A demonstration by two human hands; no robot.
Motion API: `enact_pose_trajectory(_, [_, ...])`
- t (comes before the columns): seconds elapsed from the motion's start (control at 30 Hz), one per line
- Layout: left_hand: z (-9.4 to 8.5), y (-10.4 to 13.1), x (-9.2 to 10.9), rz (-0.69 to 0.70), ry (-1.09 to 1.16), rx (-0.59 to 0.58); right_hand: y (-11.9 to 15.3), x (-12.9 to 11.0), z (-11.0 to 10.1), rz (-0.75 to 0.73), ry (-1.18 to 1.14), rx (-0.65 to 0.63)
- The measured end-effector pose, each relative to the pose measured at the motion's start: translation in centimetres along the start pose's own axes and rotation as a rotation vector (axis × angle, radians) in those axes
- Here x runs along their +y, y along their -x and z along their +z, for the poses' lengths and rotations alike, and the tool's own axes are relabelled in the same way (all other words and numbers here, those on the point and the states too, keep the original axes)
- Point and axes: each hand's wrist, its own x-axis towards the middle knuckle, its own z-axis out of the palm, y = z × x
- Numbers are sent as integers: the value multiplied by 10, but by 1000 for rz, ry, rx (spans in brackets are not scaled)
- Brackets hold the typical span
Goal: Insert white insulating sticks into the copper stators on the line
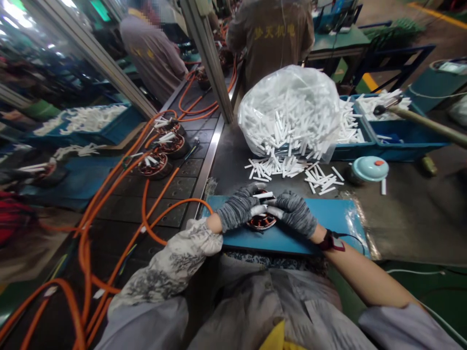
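Observation:
A round motor stator with copper windings rests on a blue board in front of me, partly covered by my hands. Striped grey gloves with white fingertips are on both hands. My left hand curls around the stator's left side, fingers bent against it. From the right, my right hand reaches over the stator with its fingers closed, its tips close to the left ones; anything pinched there is too small to make out. A white tube sticks out between the hands at the stator's far side.
A clear bag of white tubes stands beyond the board, with loose tubes in front. Blue bins and a light-blue lidded container are to the right. Leftward, orange cables cross a conveyor carrying several stators. Two co-workers are ahead.

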Motion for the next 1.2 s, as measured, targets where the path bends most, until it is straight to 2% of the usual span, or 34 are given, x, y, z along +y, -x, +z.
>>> enact_pose_trajectory(0.13, [7, -26, 17, 27, -366, -74, 3, 5, -15, 38, -183, 2])
enact_pose_trajectory(0.2, [12, -36, 26, 0, -408, -100, 9, 10, -22, 113, -289, 14])
enact_pose_trajectory(0.27, [11, -36, 31, -24, -362, -55, 20, 13, -29, 190, -308, 44])
enact_pose_trajectory(0.33, [4, -25, 28, -17, -224, 59, 34, 10, -34, 237, -253, 77])
enact_pose_trajectory(0.4, [-7, -4, 17, 0, -49, 140, 46, 1, -34, 239, -187, 49])
enact_pose_trajectory(0.47, [-14, 17, 0, 28, 47, 89, 51, -15, -28, 193, -97, -38])
enact_pose_trajectory(0.57, [-9, 39, -25, 126, -81, -2, 38, -42, -10, 97, 168, -126])
enact_pose_trajectory(0.63, [4, 45, -35, 199, -278, 11, 24, -55, 2, 105, 295, -130])
enact_pose_trajectory(0.7, [21, 48, -35, 237, -468, 108, 15, -59, 9, 150, 213, -138])
enact_pose_trajectory(0.8, [46, 51, -24, 256, -612, 353, 19, -49, 11, 276, -140, -143])
enact_pose_trajectory(0.87, [60, 51, -15, 257, -636, 502, 27, -39, 10, 428, -326, -76])
enact_pose_trajectory(0.93, [67, 50, -8, 240, -651, 579, 32, -30, 8, 545, -368, -5])
enact_pose_trajectory(1.0, [69, 47, -6, 231, -654, 611, 30, -23, 1, 534, -219, 13])
enact_pose_trajectory(1.07, [66, 42, -10, 223, -640, 624, 21, -14, -17, 458, 8, 43])
enact_pose_trajectory(1.17, [61, 36, -18, 210, -604, 630, 2, 10, -56, 456, 275, 220])
enact_pose_trajectory(1.2, [60, 34, -21, 211, -590, 624, -3, 19, -69, 476, 480, 275])
